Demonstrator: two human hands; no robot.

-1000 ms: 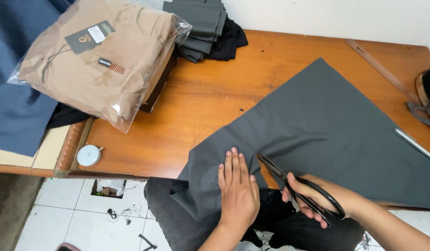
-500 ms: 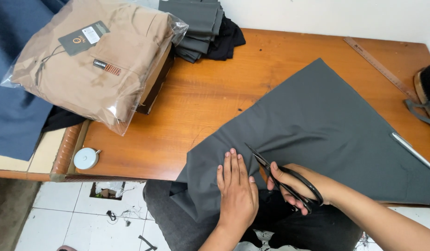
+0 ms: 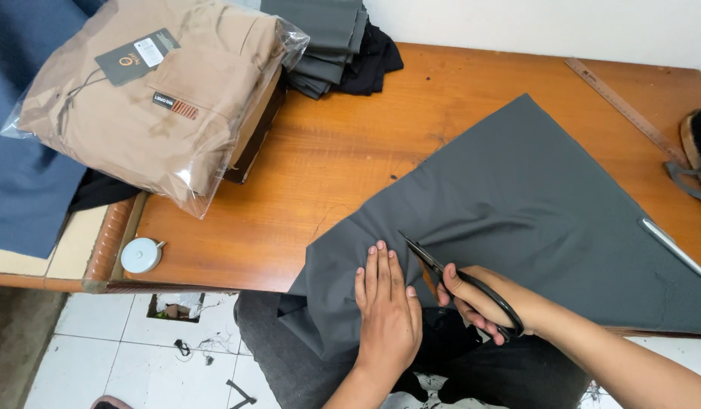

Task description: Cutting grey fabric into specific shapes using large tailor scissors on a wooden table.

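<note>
Grey cloth, smooth and matte, lies under your flat left hand, fingers together. At three o'clock, your right hand clamps black scissors.

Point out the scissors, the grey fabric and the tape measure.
scissors (image 3: 430, 261): head view, on the blades just above the right hand.
grey fabric (image 3: 532, 204): head view, on its flat middle.
tape measure (image 3: 140, 255): head view, on its round white case.

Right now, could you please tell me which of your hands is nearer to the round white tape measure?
Left. The left hand lies flat on the grey fabric, right of the tape measure. The right hand, holding the scissors, is farther right.
</note>
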